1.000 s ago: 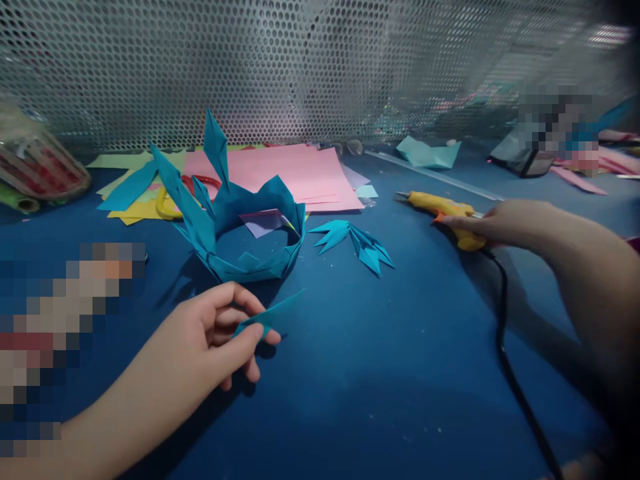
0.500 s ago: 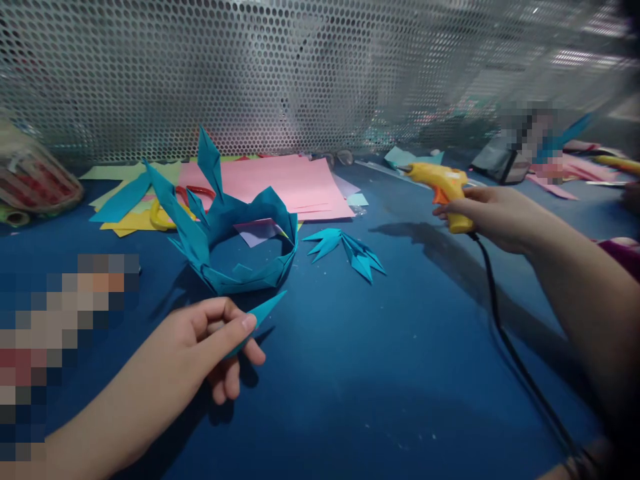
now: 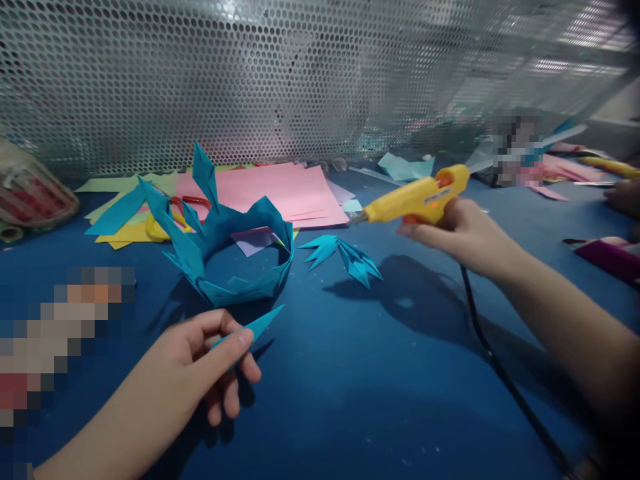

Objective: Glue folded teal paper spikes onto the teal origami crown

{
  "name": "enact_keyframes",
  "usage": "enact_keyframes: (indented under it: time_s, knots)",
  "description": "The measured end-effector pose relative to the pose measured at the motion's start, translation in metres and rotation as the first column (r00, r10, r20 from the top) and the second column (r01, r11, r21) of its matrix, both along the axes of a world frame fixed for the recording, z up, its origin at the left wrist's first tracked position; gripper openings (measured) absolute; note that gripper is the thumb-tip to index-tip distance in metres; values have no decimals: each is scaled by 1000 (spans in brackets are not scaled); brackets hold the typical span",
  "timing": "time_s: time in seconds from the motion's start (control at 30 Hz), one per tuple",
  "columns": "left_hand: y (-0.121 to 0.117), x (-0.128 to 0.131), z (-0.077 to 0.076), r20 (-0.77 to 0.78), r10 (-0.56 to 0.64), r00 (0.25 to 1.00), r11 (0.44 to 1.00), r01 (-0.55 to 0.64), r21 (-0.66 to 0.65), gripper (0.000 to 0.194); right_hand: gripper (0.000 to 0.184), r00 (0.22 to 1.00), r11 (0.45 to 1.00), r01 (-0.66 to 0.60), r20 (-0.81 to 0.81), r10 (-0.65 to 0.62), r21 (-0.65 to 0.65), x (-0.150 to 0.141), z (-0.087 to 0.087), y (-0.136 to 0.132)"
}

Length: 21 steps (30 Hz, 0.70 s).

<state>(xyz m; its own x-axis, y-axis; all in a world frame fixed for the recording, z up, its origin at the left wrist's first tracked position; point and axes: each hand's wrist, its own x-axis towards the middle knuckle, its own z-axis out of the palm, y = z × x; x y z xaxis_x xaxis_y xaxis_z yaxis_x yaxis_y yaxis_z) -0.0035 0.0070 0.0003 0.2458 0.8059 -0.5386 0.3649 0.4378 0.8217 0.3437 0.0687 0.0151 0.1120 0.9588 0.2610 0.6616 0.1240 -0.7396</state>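
Observation:
Between thumb and fingers, my left hand (image 3: 210, 363) pinches a pointed piece of folded blue paper (image 3: 266, 323) just above the table. Right behind it stands a blue folded-paper crown (image 3: 240, 287) with tall spikes at its left side. My right hand (image 3: 463, 233) grips a yellow glue gun (image 3: 417, 200), raised over the table with its nozzle pointing left. A black cord (image 3: 483, 333) hangs from the handle. Below the nozzle lies a spiky cluster of blue folded paper (image 3: 345, 257), apart from both hands.
Pink paper sheets (image 3: 265, 190) and yellow-and-red-handled scissors (image 3: 167, 227) lie behind the crown. A clear container (image 3: 35, 187) stands at the left. Perforated metal (image 3: 225, 87) walls the back. Paper scraps (image 3: 550, 170) and part of another person's hand (image 3: 623, 200) are at the right.
My right hand has brought the glue gun leftward and turned its nozzle lower, near the spiky cluster. My left hand keeps its pinch on the paper piece. The whole view has shifted slightly.

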Motion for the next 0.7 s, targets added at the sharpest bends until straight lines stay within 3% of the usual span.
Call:
enact_keyframes:
  time_s: [0.2, 0.3, 0.47, 0.7]
  knots:
    - [-4, 6, 6, -10, 22, 1000, 1000, -22, 6, 35, 25, 977, 975, -14, 209, -33, 220, -48, -8, -19]
    - [-8, 14, 12, -18, 115, 993, 993, -115, 30, 34, 28, 959, 947, -77, 284, -16, 312, -63, -10, -25]
    - [-10, 19, 16, -20, 147, 989, 989, -147, 21, 35, 23, 920, 891, -192, 392, 17, 411, -71, -12, -31]
    - [-7, 18, 15, -57, 126, 990, 992, -126, 4, 34, 15, 850, 845, -311, 525, 42, 435, -71, -17, -37]
